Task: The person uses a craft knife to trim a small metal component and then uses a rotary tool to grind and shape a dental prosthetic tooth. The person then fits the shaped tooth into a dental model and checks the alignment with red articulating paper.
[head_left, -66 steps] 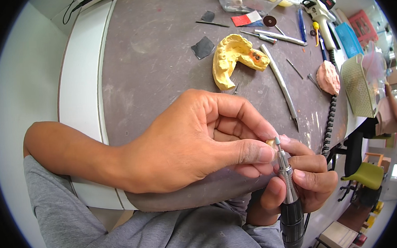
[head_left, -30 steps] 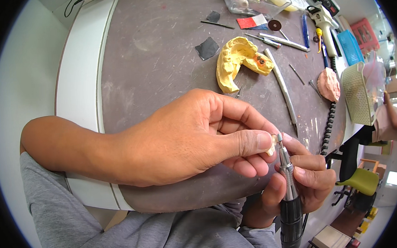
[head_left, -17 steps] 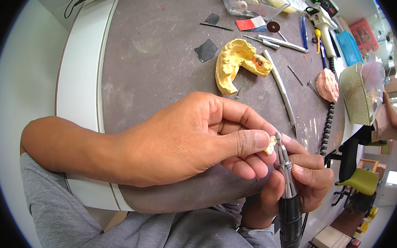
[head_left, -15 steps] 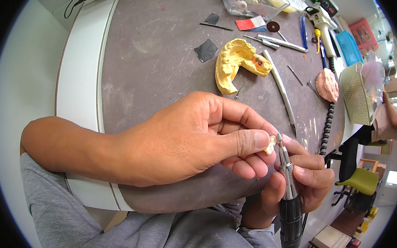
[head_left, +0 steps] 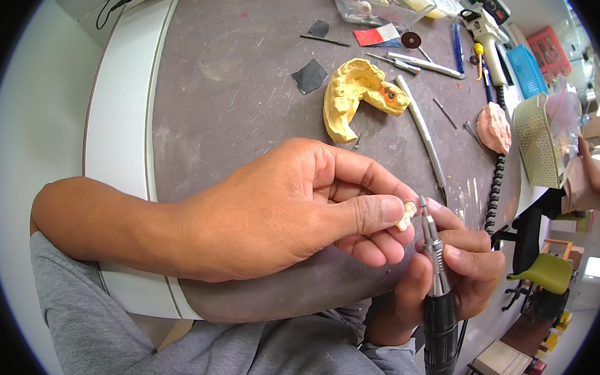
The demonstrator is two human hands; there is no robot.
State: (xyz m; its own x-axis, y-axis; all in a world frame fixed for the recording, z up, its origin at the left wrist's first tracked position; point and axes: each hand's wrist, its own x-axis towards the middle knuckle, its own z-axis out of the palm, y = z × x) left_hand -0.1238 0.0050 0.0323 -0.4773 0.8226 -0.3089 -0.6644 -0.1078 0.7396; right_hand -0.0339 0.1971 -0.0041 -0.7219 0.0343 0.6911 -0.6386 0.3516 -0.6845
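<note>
Between thumb and fingers, my left hand [head_left: 294,208] pinches a small cream-coloured dental crown piece [head_left: 405,217]. My right hand [head_left: 464,270] is wrapped round a rotary handpiece [head_left: 439,295], metal at the front and black at the back. Its grey, pointed bit [head_left: 423,202] stands upright right beside the piece; I cannot tell if the two touch. Beyond my hands, a yellow dental model [head_left: 341,104] lies on the brown bench mat [head_left: 240,75], with a dark hole in an orange-edged spot.
A white pen-like tool [head_left: 422,130] lies right of the model. Farther back are black squares [head_left: 310,76], a red-and-white packet [head_left: 377,35], a dark disc [head_left: 411,40] and a clear box [head_left: 365,4]. At right sit a pink model [head_left: 494,128], a coiled cord [head_left: 496,194] and a cream basket [head_left: 536,144].
The bit has shifted slightly upward along the piece. The small piece is turned a little, showing more of its bumpy face. Both grips are unchanged.
</note>
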